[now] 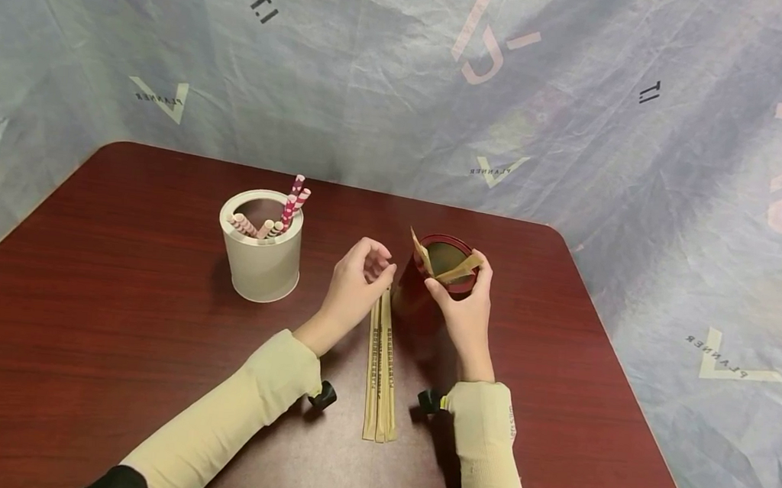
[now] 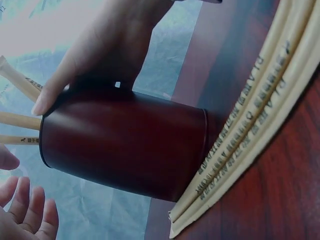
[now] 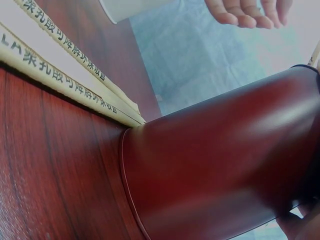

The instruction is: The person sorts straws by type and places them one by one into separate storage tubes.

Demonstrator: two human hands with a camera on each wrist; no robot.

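My right hand (image 1: 464, 315) grips the dark red can (image 1: 416, 301) near its top, thumb on the near rim and fingers at the right. Paper-wrapped straws (image 1: 421, 252) lean out of the can's mouth; the left wrist view shows several wrapped straws (image 2: 20, 120) jutting past the rim. Just left of the can hovers my left hand (image 1: 355, 285), fingers loosely curled with nothing between them. More wrapped straws (image 1: 381, 389) lie side by side on the table, printed with dark characters, their far ends close to the can's base.
To the left stands a white can (image 1: 261, 268) with several pink, striped and dotted paper straws (image 1: 289, 209) in it. The table (image 1: 116, 314) is dark red wood grain. Behind and to the right hangs a grey printed sheet (image 1: 349, 80).
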